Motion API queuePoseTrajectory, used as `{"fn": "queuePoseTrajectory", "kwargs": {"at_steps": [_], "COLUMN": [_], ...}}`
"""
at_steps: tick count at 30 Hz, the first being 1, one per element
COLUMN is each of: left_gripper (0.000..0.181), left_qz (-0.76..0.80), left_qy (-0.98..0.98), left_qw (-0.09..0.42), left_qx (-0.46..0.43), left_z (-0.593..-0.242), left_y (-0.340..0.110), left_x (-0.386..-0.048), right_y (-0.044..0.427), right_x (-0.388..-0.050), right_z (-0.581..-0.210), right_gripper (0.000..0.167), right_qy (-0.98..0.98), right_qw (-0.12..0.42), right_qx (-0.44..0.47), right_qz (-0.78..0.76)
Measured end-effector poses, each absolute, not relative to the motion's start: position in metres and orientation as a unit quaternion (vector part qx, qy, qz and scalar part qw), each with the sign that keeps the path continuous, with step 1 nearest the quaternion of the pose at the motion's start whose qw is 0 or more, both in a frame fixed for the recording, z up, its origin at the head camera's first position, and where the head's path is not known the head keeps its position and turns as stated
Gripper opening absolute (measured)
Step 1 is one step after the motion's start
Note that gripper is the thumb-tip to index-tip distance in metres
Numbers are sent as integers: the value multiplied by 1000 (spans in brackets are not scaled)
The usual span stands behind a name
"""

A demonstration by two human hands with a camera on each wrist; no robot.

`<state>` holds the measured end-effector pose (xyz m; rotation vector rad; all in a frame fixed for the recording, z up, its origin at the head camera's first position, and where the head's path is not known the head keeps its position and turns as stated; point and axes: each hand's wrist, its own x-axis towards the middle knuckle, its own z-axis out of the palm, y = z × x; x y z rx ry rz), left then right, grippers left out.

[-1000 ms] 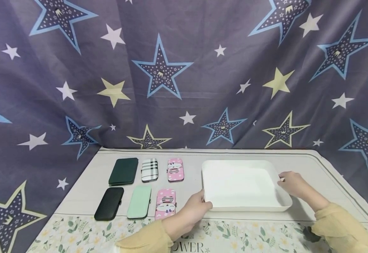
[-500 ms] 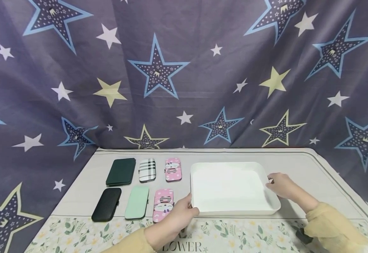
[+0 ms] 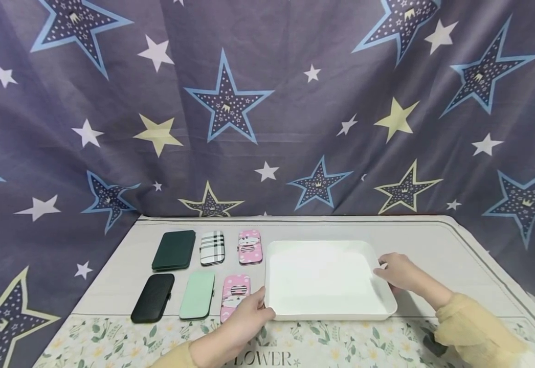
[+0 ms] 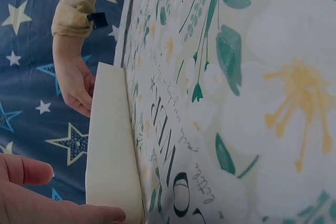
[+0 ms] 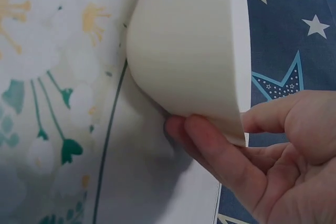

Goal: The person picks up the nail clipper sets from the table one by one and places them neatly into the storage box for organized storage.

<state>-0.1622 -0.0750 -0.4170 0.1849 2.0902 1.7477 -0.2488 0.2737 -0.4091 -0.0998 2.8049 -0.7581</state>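
A shallow white rectangular tray (image 3: 327, 316) lies between my two hands on the covered table. My left hand (image 3: 248, 314) grips its near left corner, the thumb along the front wall and the fingers at the left side. On the opposite side my right hand (image 3: 398, 273) pinches the right wall. The right wrist view has the right fingers (image 5: 220, 153) against the outside of the tray wall (image 5: 184, 51), with the thumb over the rim. Nearest the left hand lies a pink patterned flat case (image 3: 235, 295), partly covered by that hand.
Left of the tray lie more flat cases: a pink one (image 3: 250, 247), a plaid one (image 3: 212, 248), a dark green one (image 3: 173, 250), a mint one (image 3: 197, 295) and a black one (image 3: 153, 298). A star-patterned curtain (image 3: 267, 128) hangs behind the table.
Both hands have slid the tray left, closer to the cases, and slightly toward the front edge. The cases have stayed in place; the head view has shifted a little.
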Motion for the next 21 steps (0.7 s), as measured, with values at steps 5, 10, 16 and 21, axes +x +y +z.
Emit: {"fn": "queuePoseTrajectory", "kwargs": {"at_steps": [5,10,16,21], "left_gripper": [71,71,70,69], "left_qz": [628,623,599,503], "left_qy": [749,751,772,841], "left_qw": [202,211,201,158], "left_qx": [66,64,72,118], "left_z": [-416,-416,-410,-402], "left_y": [-80,-84,-90,-97], "left_x": [-160,-159,-160,-164], "right_y": [271,270,273,271], "right_x": [-253,-260,-272,-285], "right_z": [-408,-403,-397,-391], "right_gripper": [45,38,25,23], "right_qy": [951,938,933,929], "right_qw": [133,172,200,204], "right_qx": [-29,-21,-20,-11], "right_qz": [-277,-301,-300,-307]}}
